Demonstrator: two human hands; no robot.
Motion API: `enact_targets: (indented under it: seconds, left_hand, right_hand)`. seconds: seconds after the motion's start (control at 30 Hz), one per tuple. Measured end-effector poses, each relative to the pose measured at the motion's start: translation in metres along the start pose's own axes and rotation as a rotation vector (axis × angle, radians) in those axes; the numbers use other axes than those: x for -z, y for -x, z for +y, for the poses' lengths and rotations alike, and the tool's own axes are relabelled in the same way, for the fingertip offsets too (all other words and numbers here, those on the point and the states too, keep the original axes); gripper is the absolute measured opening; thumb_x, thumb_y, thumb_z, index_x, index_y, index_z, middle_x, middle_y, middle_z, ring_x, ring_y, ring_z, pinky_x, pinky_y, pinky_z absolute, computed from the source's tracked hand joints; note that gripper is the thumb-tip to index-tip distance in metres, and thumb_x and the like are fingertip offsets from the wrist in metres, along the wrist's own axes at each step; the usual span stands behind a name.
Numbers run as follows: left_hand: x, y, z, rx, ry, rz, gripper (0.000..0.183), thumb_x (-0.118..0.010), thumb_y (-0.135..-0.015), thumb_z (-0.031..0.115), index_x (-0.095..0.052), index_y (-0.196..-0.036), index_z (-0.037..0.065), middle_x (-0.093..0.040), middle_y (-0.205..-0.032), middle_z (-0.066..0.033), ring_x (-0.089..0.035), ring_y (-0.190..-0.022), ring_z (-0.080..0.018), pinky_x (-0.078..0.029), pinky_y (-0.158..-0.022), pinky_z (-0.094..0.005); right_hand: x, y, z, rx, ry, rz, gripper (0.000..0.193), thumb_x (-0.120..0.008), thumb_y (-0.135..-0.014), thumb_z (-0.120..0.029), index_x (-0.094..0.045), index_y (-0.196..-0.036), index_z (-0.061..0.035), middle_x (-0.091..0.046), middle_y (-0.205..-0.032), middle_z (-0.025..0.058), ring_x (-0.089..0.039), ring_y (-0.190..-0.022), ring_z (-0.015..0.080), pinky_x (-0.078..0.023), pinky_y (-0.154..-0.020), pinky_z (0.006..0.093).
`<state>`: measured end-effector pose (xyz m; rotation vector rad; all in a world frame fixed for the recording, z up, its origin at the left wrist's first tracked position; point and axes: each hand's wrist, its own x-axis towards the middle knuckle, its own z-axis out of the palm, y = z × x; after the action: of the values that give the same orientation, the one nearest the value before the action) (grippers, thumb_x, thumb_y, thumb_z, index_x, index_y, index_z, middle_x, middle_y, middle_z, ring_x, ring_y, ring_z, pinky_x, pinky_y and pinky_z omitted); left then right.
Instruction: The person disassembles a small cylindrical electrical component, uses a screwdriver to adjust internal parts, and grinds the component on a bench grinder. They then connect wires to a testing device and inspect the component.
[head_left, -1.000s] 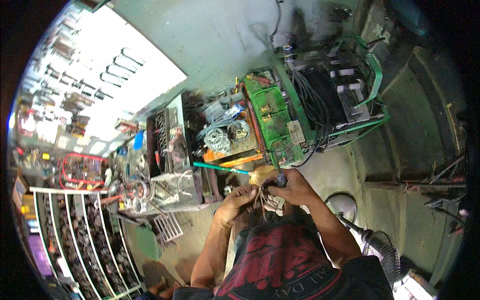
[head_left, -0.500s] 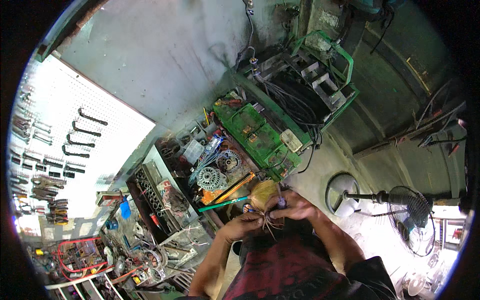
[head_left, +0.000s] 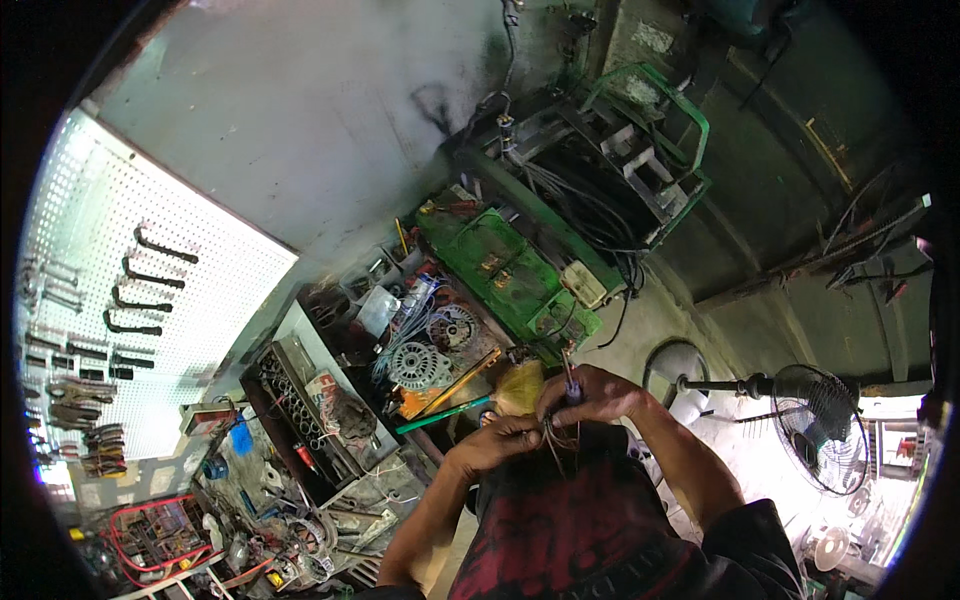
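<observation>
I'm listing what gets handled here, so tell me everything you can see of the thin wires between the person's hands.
The thin wires form a small, loose bunch of several strands, pale to brownish and flexible-looking. They gather at the fingertips of the left hand, with the right hand close beside; its contact is hard to tell. Below, the strands splay in front of the dark shirt. Their coating and ends are too small to make out.

wires (head_left: 553, 440) run between my hands (head_left: 600, 395), just before me. ahead lies the broom (head_left: 520, 387); past it, alternator housings (head_left: 420, 366), with sockets (head_left: 300, 412) to their left and a cable bundle (head_left: 585, 205) to their right. tools (head_left: 105, 450) hang on the pegboard (head_left: 215, 255) far left; the fan (head_left: 820, 430) stands right.
</observation>
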<state>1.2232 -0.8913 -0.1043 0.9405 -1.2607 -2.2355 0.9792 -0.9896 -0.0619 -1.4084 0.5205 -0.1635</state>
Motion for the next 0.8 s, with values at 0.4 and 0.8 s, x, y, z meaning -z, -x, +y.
enact_targets:
  seconds: [0.4,0.8]
  left_hand:
    - [-0.018,-0.038,0.015,-0.078,-0.027,0.163,0.024,-0.067,-0.099,0.021,-0.071,-0.108,-0.001,-0.06,-0.103,-0.0045,-0.055,-0.103,-0.0165,-0.043,-0.093,-0.0325]
    - [-0.031,-0.061,0.028,-0.066,-0.437,0.171,0.028,-0.074,-0.092,0.02,-0.073,-0.108,-0.002,-0.063,-0.105,-0.0049,-0.058,-0.103,-0.0181,-0.044,-0.095,-0.033]
  right_hand:
    - [0.016,0.038,0.017,0.056,-0.177,0.317,0.018,-0.076,-0.086,-0.003,-0.071,-0.104,-0.0008,-0.072,-0.103,0.009,-0.067,-0.099,0.0188,-0.051,-0.09,0.0329]
    - [0.024,0.064,0.05,0.071,-0.34,0.404,0.019,-0.078,-0.087,-0.006,-0.072,-0.105,-0.0012,-0.072,-0.099,0.0066,-0.067,-0.089,0.0159,-0.055,-0.077,0.0306]
